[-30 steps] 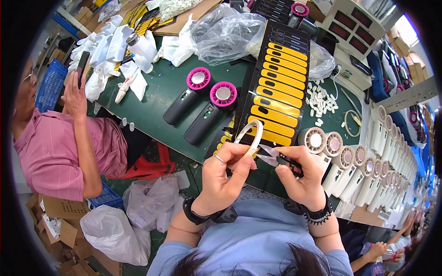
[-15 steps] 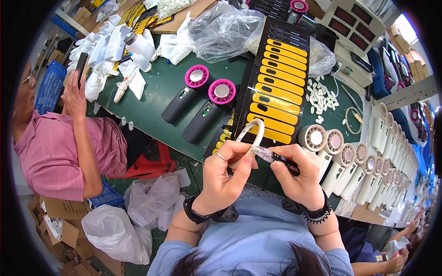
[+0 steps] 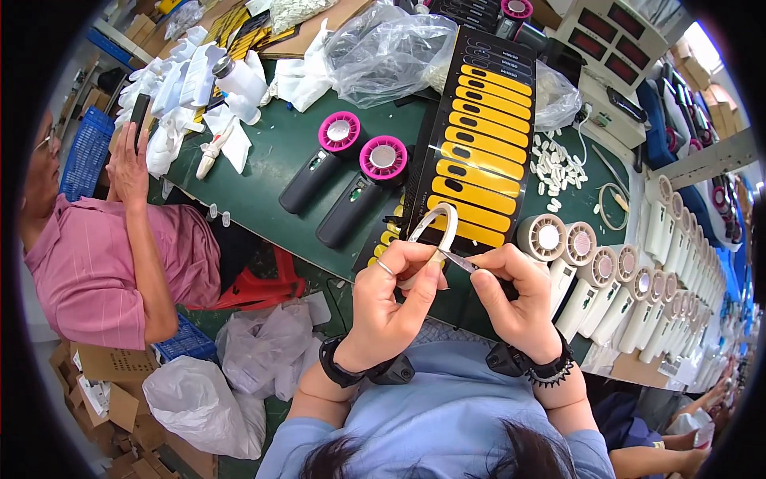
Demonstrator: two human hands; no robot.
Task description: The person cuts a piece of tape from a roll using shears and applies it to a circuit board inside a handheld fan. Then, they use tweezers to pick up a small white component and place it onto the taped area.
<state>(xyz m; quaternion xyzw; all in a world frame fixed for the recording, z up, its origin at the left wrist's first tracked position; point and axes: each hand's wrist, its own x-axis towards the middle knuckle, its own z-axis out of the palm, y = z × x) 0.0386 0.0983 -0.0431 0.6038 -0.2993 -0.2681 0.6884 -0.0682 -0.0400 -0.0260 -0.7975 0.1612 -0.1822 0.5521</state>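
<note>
Over the near edge of the bench, my left hand [image 3: 396,298] pinches a white curved strap [image 3: 448,226] between thumb and fingers. The strap bends in a loop that rises above the fingertips. My right hand [image 3: 517,297] is closed on a slim, pointed metal tool [image 3: 460,261] that looks like tweezers. Its tip meets the strap beside my left fingertips. Just beyond the hands lies a black sheet with rows of yellow oblong labels [image 3: 476,189]. Two dark handheld fans with pink heads [image 3: 383,158] lie to the left of the sheet.
Many white handheld fans [image 3: 600,271] stand in rows at right. Small white pieces [image 3: 556,165] lie scattered near a coiled wire [image 3: 613,209]. Clear plastic bags [image 3: 391,54] cover the far side. A person in a pink shirt [image 3: 128,263] sits at left, holding a phone [image 3: 140,120].
The tool in my right hand has turned, so its slim pointed end now shows clearly against the strap. My right fingers have shifted slightly; my left hand keeps almost the same place.
</note>
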